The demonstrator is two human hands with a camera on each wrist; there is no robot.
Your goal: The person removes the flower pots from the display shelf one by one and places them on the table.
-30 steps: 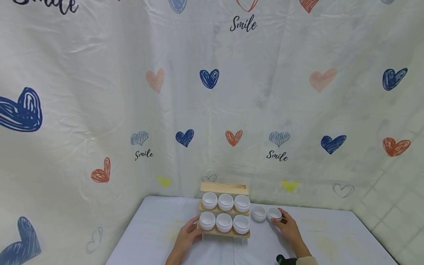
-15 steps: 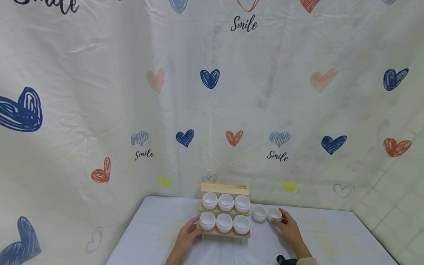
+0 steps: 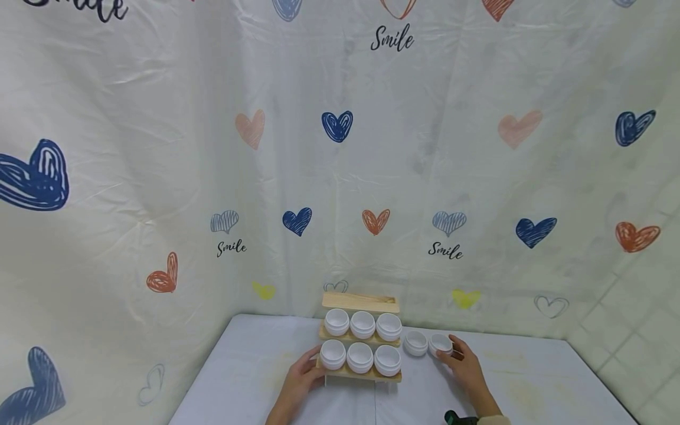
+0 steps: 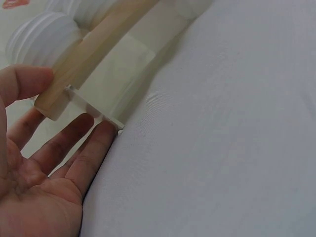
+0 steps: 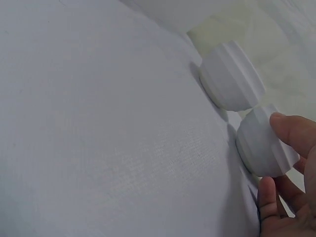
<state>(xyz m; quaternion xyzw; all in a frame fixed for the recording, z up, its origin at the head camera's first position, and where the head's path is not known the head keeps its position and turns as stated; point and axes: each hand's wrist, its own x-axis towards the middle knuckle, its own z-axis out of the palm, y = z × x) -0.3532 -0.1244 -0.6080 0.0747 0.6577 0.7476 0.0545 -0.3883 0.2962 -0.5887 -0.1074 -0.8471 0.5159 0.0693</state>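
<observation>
A stepped stand point(image 3: 360, 302) with wooden shelves and clear legs bears several white cups in two rows, its top shelf bare. My left hand point(image 3: 297, 381) grips the stand's left end; in the left wrist view the thumb lies on the end of the wooden shelf point(image 4: 98, 44) and fingertips touch the clear leg point(image 4: 94, 108). To the right of the stand, two more white ribbed cups stand side by side on the table. My right hand point(image 3: 467, 369) holds the outer cup point(image 5: 261, 143), thumb against its side and fingers round it. The other cup point(image 5: 229, 76) stands right beside it.
A white cloth covers the table point(image 3: 255, 360). Close behind the stand hangs a pale curtain point(image 3: 340, 260) printed with hearts. A dark green and black object point(image 3: 458, 418) shows at the right wrist, by the beige sleeve point(image 3: 494, 419).
</observation>
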